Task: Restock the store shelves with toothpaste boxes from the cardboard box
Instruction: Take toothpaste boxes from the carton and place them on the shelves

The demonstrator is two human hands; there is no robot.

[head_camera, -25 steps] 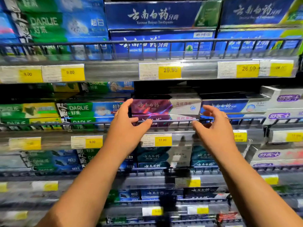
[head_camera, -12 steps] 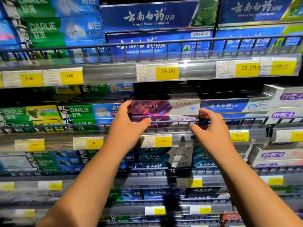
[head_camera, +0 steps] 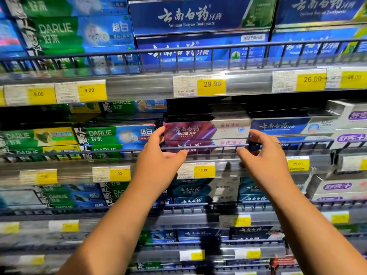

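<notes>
Two purple-and-white toothpaste boxes [head_camera: 206, 131] lie stacked on the middle shelf behind its wire rail [head_camera: 208, 147]. My left hand [head_camera: 158, 157] has its fingers on the left end of the top purple box, with the thumb in front of the rail. At the box's right end, the fingers of my right hand [head_camera: 264, 155] curl against it, and a ring shows on one finger. Both hands press the box between them. The cardboard box is out of view.
Green Darlie boxes [head_camera: 113, 135] fill the shelf to the left and blue toothpaste boxes [head_camera: 288, 127] sit to the right. Large blue boxes [head_camera: 198, 16] stand on the shelf above. Yellow price tags [head_camera: 203, 170] line each shelf edge. More stocked shelves run below.
Both hands moved forward and closed in from open, spread positions onto the two ends of the purple box. The view moved closer to the shelf.
</notes>
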